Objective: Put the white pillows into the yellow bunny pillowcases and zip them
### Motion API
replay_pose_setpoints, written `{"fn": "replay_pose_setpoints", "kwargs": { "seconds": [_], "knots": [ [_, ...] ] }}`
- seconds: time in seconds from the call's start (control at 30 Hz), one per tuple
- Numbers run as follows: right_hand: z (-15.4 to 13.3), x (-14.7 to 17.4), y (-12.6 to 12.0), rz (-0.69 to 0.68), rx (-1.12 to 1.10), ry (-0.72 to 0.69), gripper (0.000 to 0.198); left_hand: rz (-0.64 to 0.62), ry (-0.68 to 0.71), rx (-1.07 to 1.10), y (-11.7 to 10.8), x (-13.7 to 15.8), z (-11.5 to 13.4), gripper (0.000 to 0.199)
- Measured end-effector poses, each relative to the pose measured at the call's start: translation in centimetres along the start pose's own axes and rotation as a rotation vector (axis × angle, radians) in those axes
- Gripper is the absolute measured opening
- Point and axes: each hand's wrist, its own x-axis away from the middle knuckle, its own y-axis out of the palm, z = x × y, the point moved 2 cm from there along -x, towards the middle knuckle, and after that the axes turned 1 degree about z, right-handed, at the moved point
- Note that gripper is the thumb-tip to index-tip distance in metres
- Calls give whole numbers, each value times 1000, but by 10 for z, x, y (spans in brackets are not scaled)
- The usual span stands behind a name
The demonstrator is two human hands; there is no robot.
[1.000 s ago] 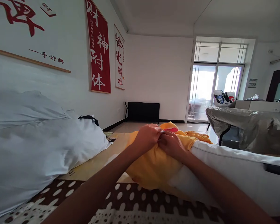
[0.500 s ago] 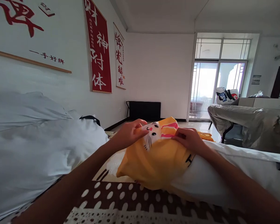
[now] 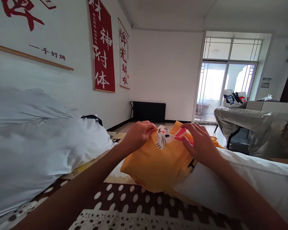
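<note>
A yellow pillowcase [image 3: 153, 169] with a printed white rabbit face and pink ears lies in front of me. It covers part of a white pillow [image 3: 206, 182], whose bare portion sticks out to the right. At the case's upper left, my left hand [image 3: 141, 135] is closed, pinching the cloth beside the rabbit's face. Over the pink ears, my right hand [image 3: 199, 140] has its thumb and fingers apart, touching the fabric lightly. The pillowcase's far side is hidden.
A white pillow or bedding heap [image 3: 33, 153] lies to the left, on a brown and cream dotted bedspread [image 3: 124, 204]. Beyond stand a black panel [image 3: 148, 112] by the wall, a dark chair [image 3: 240, 140] and a plastic-covered table [image 3: 266, 127].
My right hand has loosened from its pinch, its fingers spreading over the ears. My left hand has shifted slightly right to the case's edge. The rabbit face is more folded.
</note>
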Motion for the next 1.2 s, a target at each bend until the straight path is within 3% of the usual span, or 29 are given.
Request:
{"fn": "replay_pose_setpoints", "kwargs": {
  "seconds": [0.1, 0.2, 0.27, 0.4, 0.5, 0.57, 0.63, 0.7, 0.77, 0.87, 0.97, 1.03, 1.13, 1.2],
  "knots": [
    [-20, -30, 13, -40, -59, -44, 35, 66, -17, 29, 1, 0, 3, 24],
    [-28, -54, 42, -215, -143, -79, 22, 140, -31, 28, -5, 6, 7, 25],
    [-27, -58, 63, -259, -183, -42, 26, 140, -51, 31, -12, 12, 8, 25],
    [-16, -46, 85, -82, -171, 50, 26, 164, -239, 143, -27, 33, -16, 34],
    [-11, -37, 85, -1, -133, 81, 26, 174, -530, 407, -19, 60, -57, 65],
    [-11, -36, 82, -4, -131, 79, 26, 60, -718, 705, 1, 78, -78, 76],
    [-14, -38, 79, -43, -141, 47, 28, -109, -787, 990, 25, 89, -84, 78],
    [-19, -40, 77, -96, -136, -9, 29, -206, -752, 1139, 43, 91, -78, 65],
    [-25, -41, 73, -125, -106, -66, 30, -138, -709, 1112, 49, 86, -68, 44],
    [-40, -41, 67, -129, -91, -186, 26, 236, -652, 912, 33, 80, -62, 25],
    [-58, -38, 71, -179, -109, -303, 17, 574, -596, 680, 10, 98, -65, 25],
    [-64, -35, 82, -187, -73, -327, 14, 562, -499, 617, 4, 120, -69, 28],
    [-63, -33, 105, -105, 31, -352, 13, 381, -200, 740, 8, 145, -73, 42],
    [-59, -33, 117, -48, 63, -383, 12, 399, -155, 783, 14, 149, -79, 41]
  ]
}}
